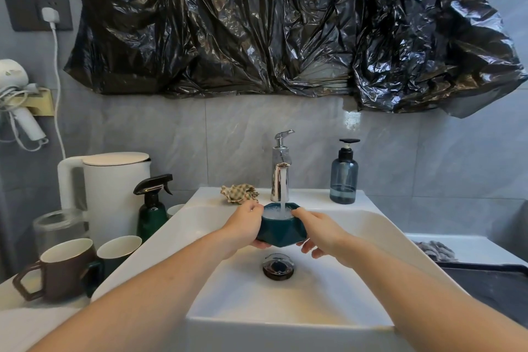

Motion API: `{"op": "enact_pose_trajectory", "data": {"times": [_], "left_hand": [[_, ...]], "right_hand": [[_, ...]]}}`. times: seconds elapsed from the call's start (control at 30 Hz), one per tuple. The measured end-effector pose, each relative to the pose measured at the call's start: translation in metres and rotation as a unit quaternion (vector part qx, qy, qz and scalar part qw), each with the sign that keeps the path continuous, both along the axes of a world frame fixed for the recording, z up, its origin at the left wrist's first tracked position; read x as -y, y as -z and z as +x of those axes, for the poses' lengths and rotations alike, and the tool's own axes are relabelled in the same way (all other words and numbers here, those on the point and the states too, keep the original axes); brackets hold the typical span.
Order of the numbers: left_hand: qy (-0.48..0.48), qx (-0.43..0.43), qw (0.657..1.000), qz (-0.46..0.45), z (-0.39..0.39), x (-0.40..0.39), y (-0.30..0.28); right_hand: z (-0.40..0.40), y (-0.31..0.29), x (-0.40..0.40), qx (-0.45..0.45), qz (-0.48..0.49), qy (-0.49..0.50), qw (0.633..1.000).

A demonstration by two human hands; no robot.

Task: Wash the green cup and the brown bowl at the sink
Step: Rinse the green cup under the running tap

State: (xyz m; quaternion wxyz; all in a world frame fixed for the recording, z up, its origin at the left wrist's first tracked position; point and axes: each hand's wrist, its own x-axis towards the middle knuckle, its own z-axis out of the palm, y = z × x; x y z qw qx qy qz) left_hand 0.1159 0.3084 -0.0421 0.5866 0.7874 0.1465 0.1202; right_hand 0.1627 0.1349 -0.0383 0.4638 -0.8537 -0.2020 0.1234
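Both hands hold 1 vessel under the tap. Left hand (246,221) is curled round the left side of the green cup (281,230), fingers under its base & thumb near the rim. Right hand (317,230) touches the right side, thumb on the rim; its other fingers hang loosely curled below, so I cannot tell how firm this grip is.

Cup is a dark green faceted thing, upright, mouth up, above the sink (285,308) & a bit behind the drain plug (278,266). It sits directly btw the 2 hands, so both are equally near. Water stream (283,194) from the faucet (281,166) falls straight into the mouth. This is the relation that matters: mouth under the spout, axis vertical. Inside, the cup is nearly full w/ white foamy water. I judge the step is rinsing; next the cup probably must tilt to pour out, and it may slip because it is wet.

A brown vessel (61,268) w/ handle stands on the counter at far left, well apart from the hands, nearer to the left one; white inside, looks empty. It looks more like a mug, but probably it is the brown piece of the task, not yet washed. Just beside it is another green cup (118,251), also empty as far as I see.

Other containers: soap dispenser (343,180) w/ little liquid at bottom, spray bottle (153,206), white kettle (114,191) w/ lid on.
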Motion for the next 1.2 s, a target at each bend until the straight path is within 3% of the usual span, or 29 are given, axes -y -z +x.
{"op": "enact_pose_trajectory", "data": {"times": [0.3, 0.77, 1.2], "left_hand": [[0.039, -0.015, 0.998, -0.051, -0.0018, 0.0055, -0.0002], [0.007, 0.001, 0.999, 0.053, -0.0013, -0.0002, 0.0003], [-0.002, 0.008, 0.999, 0.038, -0.0006, -0.0001, 0.0018]], "right_hand": [[0.0025, 0.0008, 0.0025, 0.026, 0.008, 0.028, 0.999], [0.0024, 0.0034, 0.0017, 0.0, -0.034, -0.006, 0.999], [0.0045, 0.0048, 0.0005, 0.035, -0.027, 0.002, 0.999]]}}
